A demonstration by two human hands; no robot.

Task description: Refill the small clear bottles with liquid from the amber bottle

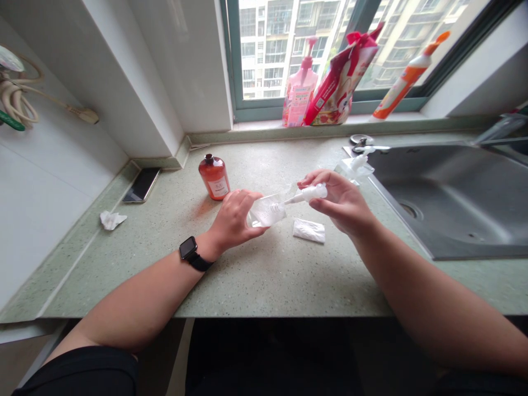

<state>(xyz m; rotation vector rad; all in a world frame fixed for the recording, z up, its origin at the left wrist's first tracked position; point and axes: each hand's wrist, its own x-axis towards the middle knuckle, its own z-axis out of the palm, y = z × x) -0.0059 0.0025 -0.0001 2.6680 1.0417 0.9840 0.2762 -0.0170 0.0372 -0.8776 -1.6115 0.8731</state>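
My left hand [237, 220] is wrapped round a clear bottle [268, 212], which lies tilted with its threaded neck toward the right. In my right hand [340, 201] is a white pump head [311, 192], gripped between thumb and fingers. Its thin tube points left at the bottle's mouth; whether the tip is inside I cannot tell. Just below the pump head, a folded white tissue [309, 230] rests on the counter. An amber bottle [214, 179] with a white label stands uncapped behind my left hand.
A clear pump bottle [357, 165] stands by the steel sink [454, 203] at right. A phone [141, 185] and a crumpled tissue [112, 220] lie at left. On the sill are a pink pump bottle [300, 93], a red bag [342, 82] and an orange-white bottle [406, 82].
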